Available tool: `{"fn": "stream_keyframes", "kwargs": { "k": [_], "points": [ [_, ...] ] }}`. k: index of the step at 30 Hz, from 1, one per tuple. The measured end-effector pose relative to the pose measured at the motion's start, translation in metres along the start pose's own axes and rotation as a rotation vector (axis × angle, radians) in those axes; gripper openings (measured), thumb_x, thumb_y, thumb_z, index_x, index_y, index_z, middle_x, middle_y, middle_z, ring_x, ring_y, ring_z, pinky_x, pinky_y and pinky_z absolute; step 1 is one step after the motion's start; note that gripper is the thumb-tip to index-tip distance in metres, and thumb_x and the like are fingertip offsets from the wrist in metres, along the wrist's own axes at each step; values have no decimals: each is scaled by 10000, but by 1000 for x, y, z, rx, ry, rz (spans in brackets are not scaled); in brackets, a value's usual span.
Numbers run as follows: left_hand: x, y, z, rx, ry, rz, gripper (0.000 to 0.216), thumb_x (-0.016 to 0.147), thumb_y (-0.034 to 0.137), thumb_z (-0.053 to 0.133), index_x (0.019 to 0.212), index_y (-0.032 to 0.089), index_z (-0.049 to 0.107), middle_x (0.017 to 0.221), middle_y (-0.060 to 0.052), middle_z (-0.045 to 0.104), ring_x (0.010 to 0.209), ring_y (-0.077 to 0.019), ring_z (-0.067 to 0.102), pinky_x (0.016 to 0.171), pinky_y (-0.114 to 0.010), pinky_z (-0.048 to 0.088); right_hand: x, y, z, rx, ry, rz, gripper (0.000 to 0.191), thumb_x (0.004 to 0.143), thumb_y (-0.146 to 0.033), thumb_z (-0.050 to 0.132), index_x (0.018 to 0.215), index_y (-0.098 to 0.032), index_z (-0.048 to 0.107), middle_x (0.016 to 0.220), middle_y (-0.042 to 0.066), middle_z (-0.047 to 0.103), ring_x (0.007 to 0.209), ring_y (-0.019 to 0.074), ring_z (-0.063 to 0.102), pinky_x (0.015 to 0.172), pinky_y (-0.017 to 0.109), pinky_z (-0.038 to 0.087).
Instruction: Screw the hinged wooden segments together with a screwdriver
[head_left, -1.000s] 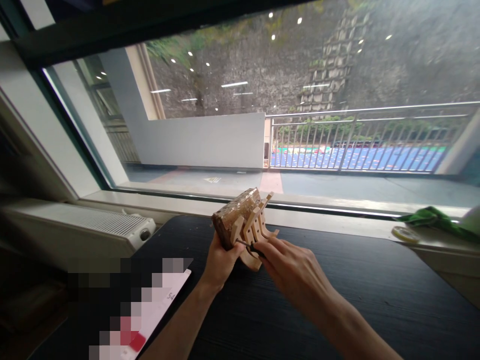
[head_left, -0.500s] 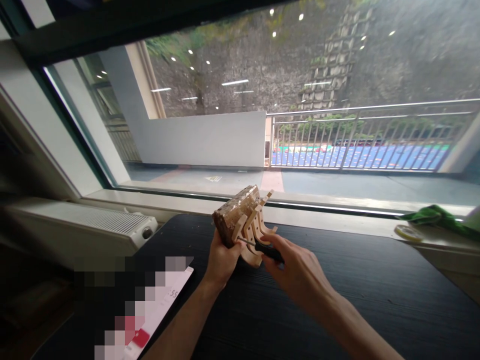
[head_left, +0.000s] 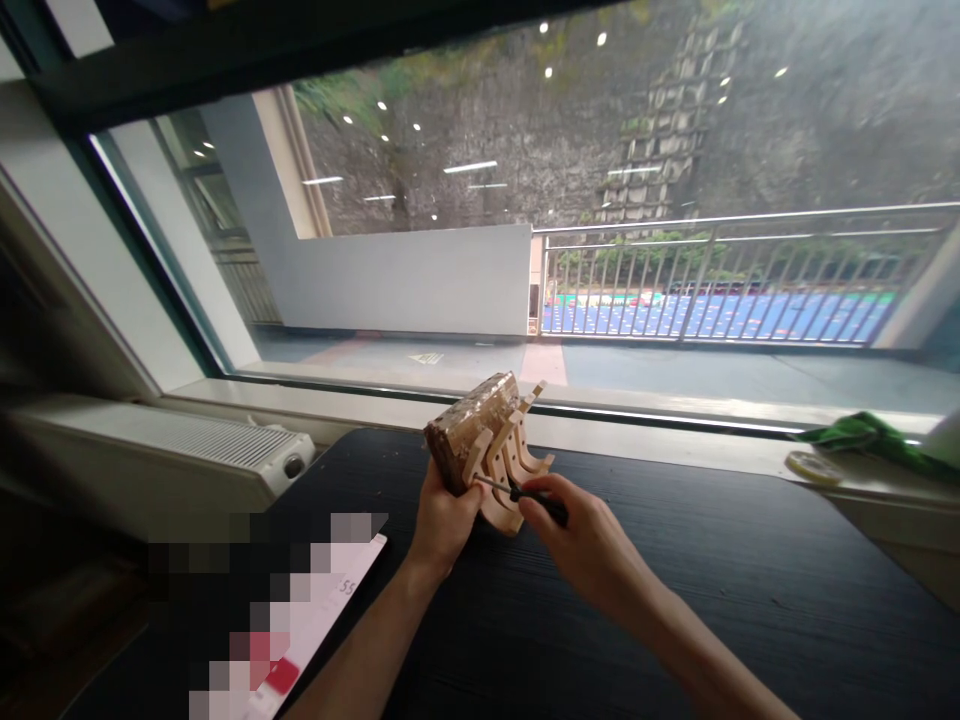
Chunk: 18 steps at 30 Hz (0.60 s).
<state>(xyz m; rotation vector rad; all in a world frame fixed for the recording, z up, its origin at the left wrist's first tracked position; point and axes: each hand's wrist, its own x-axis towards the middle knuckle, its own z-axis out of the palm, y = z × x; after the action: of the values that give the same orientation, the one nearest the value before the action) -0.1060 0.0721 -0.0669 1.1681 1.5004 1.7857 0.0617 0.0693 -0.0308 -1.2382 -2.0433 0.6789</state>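
Note:
A brown wooden block [head_left: 474, 418] with a rough, glossy top is tilted above the dark table. Several pale curved wooden hooks [head_left: 501, 460], dotted with small dark holes, stand out from its right side. My left hand [head_left: 444, 525] is closed around the block's near end, the thumb by the nearest hook. My right hand [head_left: 574, 515] is wrapped round the black handle of a screwdriver [head_left: 551, 507]. The thin metal shaft points left, its tip at the nearest hook beside my left thumb. Whether a screw sits under the tip is too small to tell.
The dark tabletop [head_left: 712, 560] lies under both arms. A partly pixelated phone screen [head_left: 337, 610] is at the left. Behind the table run a white window sill [head_left: 645, 425] and a large window. A radiator [head_left: 165, 450] stands left; a green cloth [head_left: 877, 440] and tape roll [head_left: 814, 466] lie right.
The fingers of my right hand have drawn in and shifted slightly on the screwdriver handle. My left hand and the wooden block have stayed in place.

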Motion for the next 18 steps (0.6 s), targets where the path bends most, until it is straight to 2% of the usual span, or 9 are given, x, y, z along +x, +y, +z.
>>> {"fn": "stream_keyframes", "kwargs": {
  "k": [3,5,7,9,14,16,18],
  "points": [
    [0,1,0,-1,-2,16,481,640,130,647,1105,185,537,984,-39,673,894,-196,643,810,-310,505,-3,-5,-12,-168,10,-165,305,795,-219,518,1096,-237,564,871,15,698,687,164,626,585,248,391],
    [0,3,1,2,0,19,470,631,138,656,1086,177,544,966,-35,674,887,-197,644,809,-311,509,-3,-8,-17,-217,23,-317,248,830,-181,471,1051,-230,570,964,33,690,772,165,639,639,252,405],
    [0,6,0,4,-2,16,460,627,145,662,1072,173,550,951,-31,676,876,-195,644,801,-307,512,-3,-10,-17,-233,40,-395,203,874,-199,427,1011,-214,577,952,48,689,807,176,643,663,260,409],
    [-1,8,0,8,-8,7,459,624,144,663,1069,172,554,940,-28,680,863,-193,647,792,-303,514,-2,-9,-13,-207,64,-347,186,887,-238,429,1000,-198,571,874,49,694,749,178,641,637,261,405],
    [-1,7,-1,17,12,-6,477,627,128,655,1092,179,564,958,-39,686,899,-202,649,808,-308,510,-2,-9,-3,-91,53,-30,257,899,-376,409,884,-205,599,694,21,666,574,153,578,514,242,353],
    [0,5,-1,15,19,-9,494,628,126,657,1108,182,557,972,-43,683,908,-202,648,807,-306,510,-3,-10,-5,-122,11,-5,246,886,-379,426,874,-213,608,669,14,656,560,152,568,509,242,342],
    [0,3,0,-2,20,-24,505,633,135,660,1123,180,546,984,-44,679,900,-195,646,799,-300,510,-4,-12,-9,-158,-11,-35,187,847,-326,484,957,-223,595,691,1,664,559,152,574,517,242,345]
  ]
}}
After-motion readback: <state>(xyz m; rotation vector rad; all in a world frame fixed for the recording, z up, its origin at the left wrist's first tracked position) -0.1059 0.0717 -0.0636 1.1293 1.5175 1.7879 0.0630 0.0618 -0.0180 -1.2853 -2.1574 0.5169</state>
